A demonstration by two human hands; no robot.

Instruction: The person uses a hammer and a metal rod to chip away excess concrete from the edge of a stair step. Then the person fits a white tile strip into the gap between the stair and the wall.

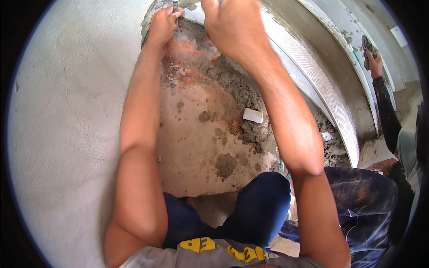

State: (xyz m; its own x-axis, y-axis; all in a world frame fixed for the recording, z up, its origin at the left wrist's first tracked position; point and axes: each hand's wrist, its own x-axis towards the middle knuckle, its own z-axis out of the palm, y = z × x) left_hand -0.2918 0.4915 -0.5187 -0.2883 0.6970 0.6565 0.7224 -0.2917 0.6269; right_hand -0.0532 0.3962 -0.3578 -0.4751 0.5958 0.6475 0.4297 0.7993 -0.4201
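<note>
At the top of the head view, my left hand [163, 27] pinches a thin, ridged metal rod [175, 7] upright against the rough wall edge. The rod's lower tip reaches down past my fingers to the broken mortar. My right hand [234, 27] is raised beside it, to the right and nearer to me, with the fingers curled. The frame's top edge cuts off its fingers, so whatever it grips is hidden. Beneath both hands lies a patch of exposed red brick [181, 46], with orange crumbs and grey mortar around it.
A plastered wall [67, 111] rises close on my left. A white block [253, 115] lies on rubble over a stained ledge [192, 156]. White ridged panels [308, 58] curve along the right. Beyond them a co-worker's hand [374, 62] holds a dark, crumpled thing against the wall.
</note>
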